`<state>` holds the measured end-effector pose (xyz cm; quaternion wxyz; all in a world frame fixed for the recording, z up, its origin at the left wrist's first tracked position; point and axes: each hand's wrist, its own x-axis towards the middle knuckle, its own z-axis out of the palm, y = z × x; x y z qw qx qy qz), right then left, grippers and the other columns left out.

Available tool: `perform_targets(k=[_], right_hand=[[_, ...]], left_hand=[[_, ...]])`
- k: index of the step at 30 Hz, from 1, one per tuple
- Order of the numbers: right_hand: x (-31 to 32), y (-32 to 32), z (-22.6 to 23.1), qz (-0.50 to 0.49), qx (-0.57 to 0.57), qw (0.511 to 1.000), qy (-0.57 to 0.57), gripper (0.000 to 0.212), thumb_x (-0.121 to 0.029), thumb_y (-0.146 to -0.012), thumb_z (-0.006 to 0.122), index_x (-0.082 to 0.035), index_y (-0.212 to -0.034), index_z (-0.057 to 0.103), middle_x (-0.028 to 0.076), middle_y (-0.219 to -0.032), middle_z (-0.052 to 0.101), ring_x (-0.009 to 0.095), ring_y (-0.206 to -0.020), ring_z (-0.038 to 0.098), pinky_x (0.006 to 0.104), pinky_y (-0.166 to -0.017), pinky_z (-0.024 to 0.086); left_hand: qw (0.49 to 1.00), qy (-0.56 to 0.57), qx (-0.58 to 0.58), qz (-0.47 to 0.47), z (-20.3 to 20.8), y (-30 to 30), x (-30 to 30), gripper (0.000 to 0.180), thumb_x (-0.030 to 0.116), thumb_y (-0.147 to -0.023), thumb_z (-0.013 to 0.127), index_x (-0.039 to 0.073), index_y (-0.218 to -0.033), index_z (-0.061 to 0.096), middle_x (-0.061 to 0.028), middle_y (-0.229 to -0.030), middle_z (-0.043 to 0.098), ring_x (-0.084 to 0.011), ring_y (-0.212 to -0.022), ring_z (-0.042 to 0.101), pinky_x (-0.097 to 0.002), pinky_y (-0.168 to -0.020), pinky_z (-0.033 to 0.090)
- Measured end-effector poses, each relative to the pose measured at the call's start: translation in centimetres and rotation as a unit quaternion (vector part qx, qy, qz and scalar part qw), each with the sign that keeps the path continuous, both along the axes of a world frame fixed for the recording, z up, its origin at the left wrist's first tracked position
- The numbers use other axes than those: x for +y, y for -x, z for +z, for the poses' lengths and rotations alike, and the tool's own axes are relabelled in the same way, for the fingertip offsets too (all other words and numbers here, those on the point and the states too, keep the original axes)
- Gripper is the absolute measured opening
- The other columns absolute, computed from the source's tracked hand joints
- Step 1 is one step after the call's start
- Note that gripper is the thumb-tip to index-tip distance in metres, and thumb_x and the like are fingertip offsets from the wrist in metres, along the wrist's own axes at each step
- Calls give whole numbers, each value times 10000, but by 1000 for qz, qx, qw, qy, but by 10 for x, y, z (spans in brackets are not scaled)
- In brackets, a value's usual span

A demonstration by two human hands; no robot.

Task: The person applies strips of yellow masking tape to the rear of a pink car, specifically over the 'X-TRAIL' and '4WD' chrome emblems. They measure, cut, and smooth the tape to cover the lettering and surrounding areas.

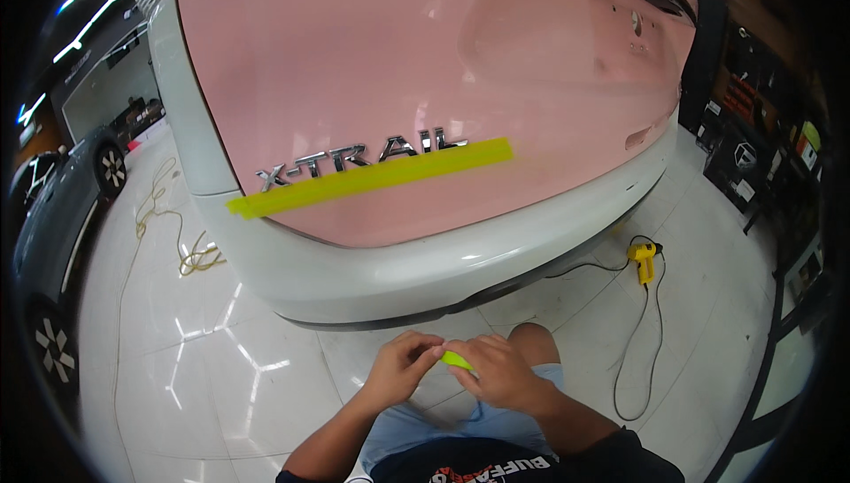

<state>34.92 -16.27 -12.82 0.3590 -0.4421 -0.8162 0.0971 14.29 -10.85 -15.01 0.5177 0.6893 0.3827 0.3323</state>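
I find the car (pixel 381 67) filling the upper view, its tailgate pink, its bumper white. A dark car (pixel 60 204) stands at the left edge. At right I note a black box (pixel 723 164); its contents are hidden from me. A yellow tape strip (pixel 381 177) lies across the pink panel, slanting up to the right, just under the chrome letters (pixel 359 157). A yellow heat gun (pixel 645 263) lies on the floor at right, its cord looped beside it. The right hand (pixel 500 370) is curled, gripping a yellow piece (pixel 455 360) under its fingers. The left hand (pixel 405 366) is half closed, thumb and fingertips drawn together beside that piece; whether they pinch it I cannot tell. The piece sits between the hands, above the lap, below the bumper.
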Motion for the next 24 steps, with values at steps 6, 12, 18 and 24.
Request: perform_targets(k=[6, 12, 18, 24], right_hand=[[-3, 29, -39, -2, 1, 999, 42, 442, -188, -850, 749, -60, -1246, 600, 122, -908, 669, 314, -845, 639, 424, -804, 478], [6, 31, -79, 36, 19, 996, 77, 260, -188, -822, 750, -34, -1023, 692, 118, -924, 667, 325, -941, 596, 422, -872, 456], [28, -2, -40, -4, -19, 999, 37, 230, -133, -735, 760, -51, -944, 705, 71, -914, 654, 320, -946, 578, 459, -862, 459], [23, -59, 40, 175, 243, 949, 99, 299, -68, -686, 794, -25, -958, 679, 85, -851, 651, 291, -899, 622, 434, -833, 500]], left_hand=[[997, 23, 9, 73, -28, 27, -23, 175, 110, -953, 691, -12, -1077, 703, -88, -941, 665, -133, -815, 650, -277, -747, 527], [992, 29, 87, 92, -16, 52, -35, 149, 116, -952, 688, -18, -1016, 698, -99, -922, 695, -131, -783, 649, -279, -713, 523], [977, -35, -23, 208, 27, 69, -33, 103, 85, -949, 677, -11, -984, 691, -66, -904, 693, -109, -815, 625, -256, -749, 501], [964, -13, -172, 203, 97, 126, -30, 82, 69, -939, 694, -5, -974, 685, -33, -915, 680, -100, -848, 618, -256, -790, 505]])
